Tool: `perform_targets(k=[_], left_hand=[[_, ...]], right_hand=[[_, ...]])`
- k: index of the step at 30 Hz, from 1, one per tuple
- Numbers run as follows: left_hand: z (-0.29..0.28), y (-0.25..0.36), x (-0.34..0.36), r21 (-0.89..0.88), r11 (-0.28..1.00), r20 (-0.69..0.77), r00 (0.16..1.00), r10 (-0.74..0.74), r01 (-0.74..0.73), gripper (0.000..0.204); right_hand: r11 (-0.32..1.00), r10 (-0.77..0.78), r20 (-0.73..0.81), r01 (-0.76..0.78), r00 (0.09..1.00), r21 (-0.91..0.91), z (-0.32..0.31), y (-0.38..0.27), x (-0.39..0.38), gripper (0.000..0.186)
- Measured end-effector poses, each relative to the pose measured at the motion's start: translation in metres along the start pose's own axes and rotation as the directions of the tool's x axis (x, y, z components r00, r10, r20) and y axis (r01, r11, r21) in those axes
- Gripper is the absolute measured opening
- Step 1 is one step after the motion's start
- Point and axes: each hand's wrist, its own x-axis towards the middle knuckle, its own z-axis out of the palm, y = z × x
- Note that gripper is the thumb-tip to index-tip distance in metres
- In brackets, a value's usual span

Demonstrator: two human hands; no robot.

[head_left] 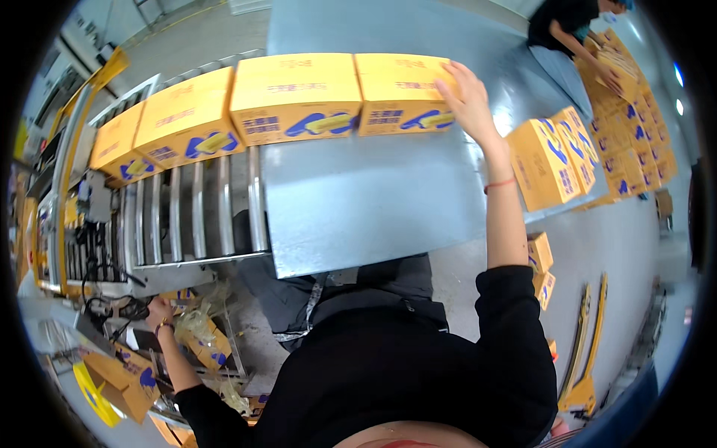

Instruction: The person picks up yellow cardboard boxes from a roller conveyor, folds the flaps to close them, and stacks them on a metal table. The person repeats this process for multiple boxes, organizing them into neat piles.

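Note:
Across the roller conveyor and the grey metal table stands a row of yellow cartons with blue pictures, touching or nearly touching end to end. My right hand (pixel 469 102) is open, its fingers stretched over the top right corner of the rightmost carton (pixel 399 84). Beside that carton, to its left, is a larger-looking carton (pixel 295 82) at the table's left edge. My left hand (pixel 158 312) is low on the left, next to a black device with cables (pixel 128 308). Its fingers are too small and partly hidden to show whether they grip anything.
More yellow cartons (pixel 539 170) stand on the right end of the metal table (pixel 373 201). Steel rollers (pixel 200 209) run left toward a yellow-framed machine (pixel 58 201). At the far right, a person (pixel 571 41) handles cartons on a stack (pixel 631 160). A yellow pallet jack (pixel 585 351) is on the floor.

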Motion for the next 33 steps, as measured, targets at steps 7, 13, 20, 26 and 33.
perform_targets(k=[7,13,20,26,33], left_hand=[[-0.004,0.026,0.009,-0.072,0.996,-0.111,0.993,0.043,-0.051,0.030],[0.002,-0.002,-0.006,-0.144,0.988,-0.209,0.978,0.021,-0.051,0.029],[-0.011,0.022,-0.004,-0.112,0.987,-0.220,0.971,0.091,-0.117,0.029],[-0.011,0.016,-0.015,-0.107,0.993,-0.126,0.992,0.027,-0.041,0.026],[-0.010,0.016,-0.009,-0.134,0.989,-0.158,0.986,0.044,-0.065,0.024]], right_hand=[[0.981,0.050,0.141,-0.023,0.989,-0.190,0.045,-0.016,0.054,0.047],[0.944,-0.118,0.518,0.258,0.847,-0.205,-0.064,-0.125,-0.042,0.076],[0.979,-0.033,0.483,0.126,0.875,-0.161,-0.060,-0.114,-0.089,0.113],[0.931,0.269,0.299,-0.168,0.916,-0.324,-0.086,-0.049,-0.128,0.107],[0.400,0.788,-0.048,-0.570,0.614,-0.718,-0.104,0.089,-0.123,0.096]])
